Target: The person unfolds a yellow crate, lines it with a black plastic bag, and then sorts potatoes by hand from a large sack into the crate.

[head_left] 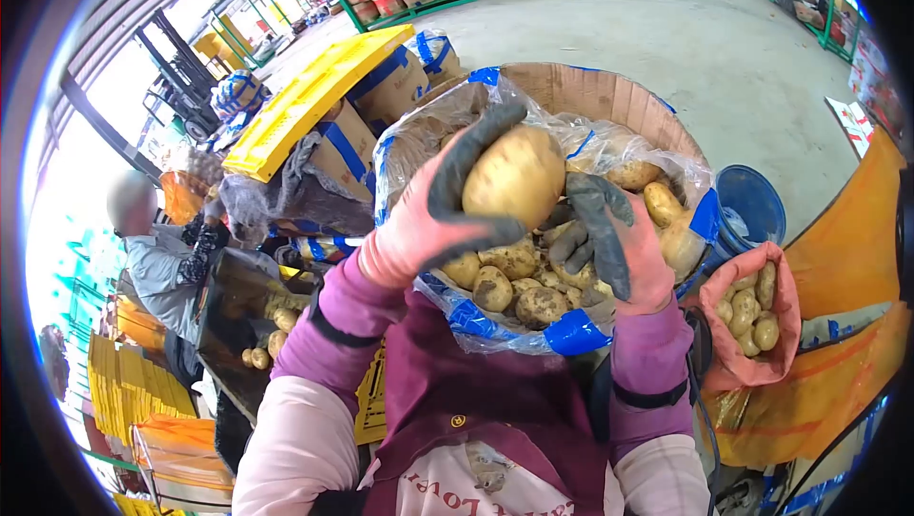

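My left hand (428,211), in a pink glove with a dark grey palm, grips a large pale potato (515,178) between thumb and fingers. It holds the potato above a big round cardboard bin (609,92) lined with clear plastic and blue tape. My right hand (619,245), gloved the same way, hovers just right of that potato. Its fingers are partly curled and apart from the thumb, with nothing seen in them. Under both hands lie several soil-marked potatoes (541,307) inside the lined bin.
A red mesh sack (728,364) of potatoes stands at the right, near a blue bucket (750,202). Another person (157,259) works at the left by a dark trough (243,311) holding potatoes. A yellow slatted panel (314,102) rests on boxes; a forklift (176,78) is behind.
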Motion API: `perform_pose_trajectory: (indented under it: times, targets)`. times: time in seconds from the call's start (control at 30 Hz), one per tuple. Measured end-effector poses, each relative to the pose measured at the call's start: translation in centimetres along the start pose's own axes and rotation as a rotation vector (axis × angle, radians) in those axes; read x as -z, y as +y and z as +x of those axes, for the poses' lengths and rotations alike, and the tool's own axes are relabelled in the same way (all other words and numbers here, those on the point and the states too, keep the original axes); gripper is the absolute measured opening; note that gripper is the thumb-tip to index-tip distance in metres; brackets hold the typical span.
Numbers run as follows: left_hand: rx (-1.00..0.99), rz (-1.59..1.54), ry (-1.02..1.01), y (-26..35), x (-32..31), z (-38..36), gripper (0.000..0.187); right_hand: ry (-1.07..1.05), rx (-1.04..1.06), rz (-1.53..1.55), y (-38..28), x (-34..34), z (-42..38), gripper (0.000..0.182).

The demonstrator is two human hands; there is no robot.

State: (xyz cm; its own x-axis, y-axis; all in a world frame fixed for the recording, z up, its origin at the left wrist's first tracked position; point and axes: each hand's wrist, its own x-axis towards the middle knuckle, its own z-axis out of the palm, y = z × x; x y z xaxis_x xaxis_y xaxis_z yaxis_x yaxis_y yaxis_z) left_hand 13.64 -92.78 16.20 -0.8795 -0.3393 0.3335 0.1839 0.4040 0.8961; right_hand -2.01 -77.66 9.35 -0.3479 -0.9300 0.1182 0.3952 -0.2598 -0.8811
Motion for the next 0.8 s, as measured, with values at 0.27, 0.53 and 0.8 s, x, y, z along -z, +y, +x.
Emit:
perform_pose_trajectory:
  times: [0.27, 0.53, 0.8]
  targets:
    - [-0.440, 0.783, 0.103, -1.2, -0.8, -3.3, 0.110, -0.211, 0.125, -0.079, -0.8, -1.4, 0.0, 0.072]
    - [-0.102, 0.015, 0.136, -2.1, -2.2, -4.6, 0.104, -0.312, 0.282, -0.168, 0.5, -0.8, 1.1, 0.085]
    - [-0.466, 0.614, 0.489, -2.2, -1.9, -9.1, 0.093, -0.164, -0.100, -0.272, -0.6, -2.2, -0.8, 0.049]
